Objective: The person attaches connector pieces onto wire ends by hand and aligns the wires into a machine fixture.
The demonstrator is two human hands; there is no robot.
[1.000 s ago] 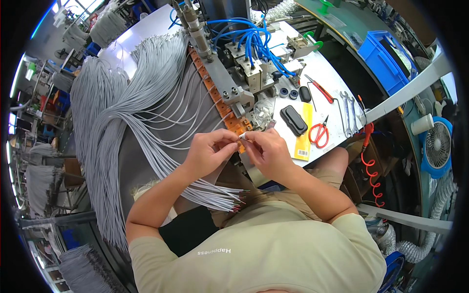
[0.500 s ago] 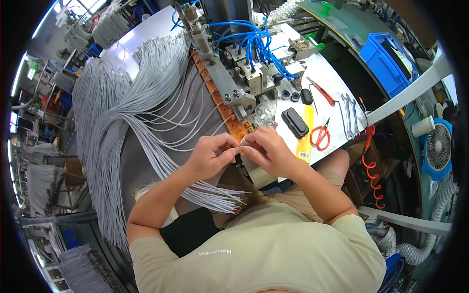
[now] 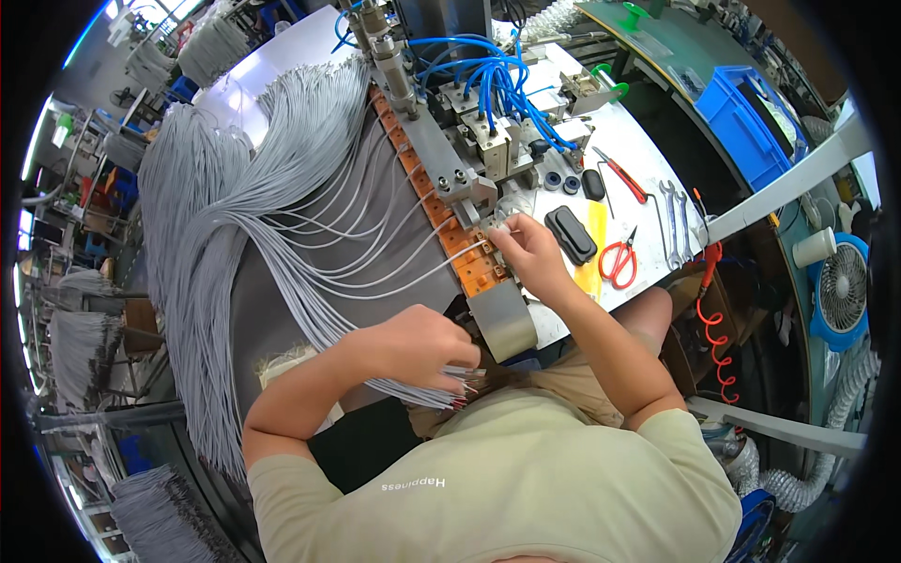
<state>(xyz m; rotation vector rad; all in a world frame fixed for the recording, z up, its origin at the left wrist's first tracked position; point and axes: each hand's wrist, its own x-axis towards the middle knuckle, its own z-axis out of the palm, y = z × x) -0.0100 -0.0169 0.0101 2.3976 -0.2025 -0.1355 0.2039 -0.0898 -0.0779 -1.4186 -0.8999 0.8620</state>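
My left hand [image 3: 419,348] is over the stripped ends [image 3: 457,399] of a bundle of grey cables [image 3: 310,305]. Its fingers are bent but apart, with no held object showing between them. Beyond the near end of the orange slotted rail [image 3: 477,273], my right hand [image 3: 535,258] has its fingertips drawn together beside a clear plastic bag or cup [image 3: 512,204]. Whatever they pinch is too small to make out. One grey cable [image 3: 427,281] runs to the rail and rests with its end in a slot there; several others lead to slots farther up.
A machine with blue air hoses [image 3: 488,84] stands behind the rail. On the white table lie a black case [image 3: 570,235], red-handled scissors [image 3: 618,262], wrenches [image 3: 671,220] and a yellow packet [image 3: 593,253]. A metal plate [image 3: 503,321] caps the rail's near end.
Both hands were together at the rail's near end. The left has moved back toward me to the cable ends; the right has moved up and right. A cable now lies in the near slot.
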